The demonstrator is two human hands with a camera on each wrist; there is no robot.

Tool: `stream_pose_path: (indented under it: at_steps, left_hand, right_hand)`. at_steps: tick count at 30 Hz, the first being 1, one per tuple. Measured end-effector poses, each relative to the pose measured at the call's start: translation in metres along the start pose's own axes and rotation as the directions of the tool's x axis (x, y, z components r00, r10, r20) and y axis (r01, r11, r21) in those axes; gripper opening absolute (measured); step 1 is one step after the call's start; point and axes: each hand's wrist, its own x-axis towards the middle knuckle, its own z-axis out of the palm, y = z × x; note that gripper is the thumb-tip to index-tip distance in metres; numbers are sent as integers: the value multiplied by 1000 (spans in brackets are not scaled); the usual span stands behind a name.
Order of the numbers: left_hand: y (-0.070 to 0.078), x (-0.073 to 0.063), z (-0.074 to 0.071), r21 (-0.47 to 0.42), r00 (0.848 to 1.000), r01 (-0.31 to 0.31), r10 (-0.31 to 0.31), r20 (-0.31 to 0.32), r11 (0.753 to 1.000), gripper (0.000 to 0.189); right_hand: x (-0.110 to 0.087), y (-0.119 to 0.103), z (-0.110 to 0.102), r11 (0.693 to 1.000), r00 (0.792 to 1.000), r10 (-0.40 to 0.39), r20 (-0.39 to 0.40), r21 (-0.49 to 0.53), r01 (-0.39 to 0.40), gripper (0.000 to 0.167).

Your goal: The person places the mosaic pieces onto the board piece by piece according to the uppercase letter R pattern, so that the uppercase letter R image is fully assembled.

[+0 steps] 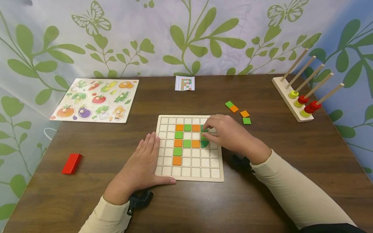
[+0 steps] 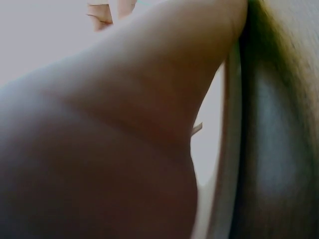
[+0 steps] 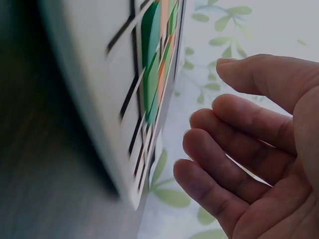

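Observation:
A square wooden grid board [image 1: 201, 163] lies flat on the table, with orange tiles [image 1: 176, 160] and green tiles [image 1: 177, 151] set in its cells. Toward its right side is a dark green piece with a rounded edge [image 1: 204, 143]; other pieces above it are partly hidden by fingers. My left hand [image 1: 140, 166] rests along the left edge, fingers straight, thumb at the near edge. Over the board's upper right hovers my right hand [image 1: 228, 132]. The right wrist view shows its fingers loosely bent, with nothing between thumb and fingers. Skin fills most of the left wrist view.
Loose tiles [image 1: 244, 114] lie right of the board. Behind it is a small printed pattern card [image 1: 185, 87]. A vegetable puzzle [image 1: 112, 108] is at back left, a red block [image 1: 71, 163] at left, and a pegged ring stacker [image 1: 294, 102] at back right.

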Motion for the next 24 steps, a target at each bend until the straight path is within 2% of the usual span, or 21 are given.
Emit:
stream_pose_path:
  at_steps: [8,12,14,17,20,24]
  left_hand:
    - [0,0,-1,-16,1000,5,-5,6,1000,146]
    - [-1,0,-1,-29,1000,3,-3,6,1000,146]
    - [-1,0,-1,-30,1000,3,-3,6,1000,147]
    - [-1,0,-1,-25,1000,5,-5,8,1000,146]
    - [-1,0,-1,-20,1000,2,-2,5,1000,145]
    - [-1,1,-1,-9,1000,-4,5,6,1000,145]
  right_hand:
    - [-7,24,-7,995,995,95,-36,-8,-96,23]
    - [-11,26,-7,996,995,85,-44,3,-85,22]
    - [-10,19,-3,999,999,36,-31,24,-36,20]
    - [-4,-2,5,996,997,-78,12,46,77,15]
    - [3,-28,16,975,975,-215,61,75,210,11]
    - [9,-54,31,948,941,-314,123,89,305,10]
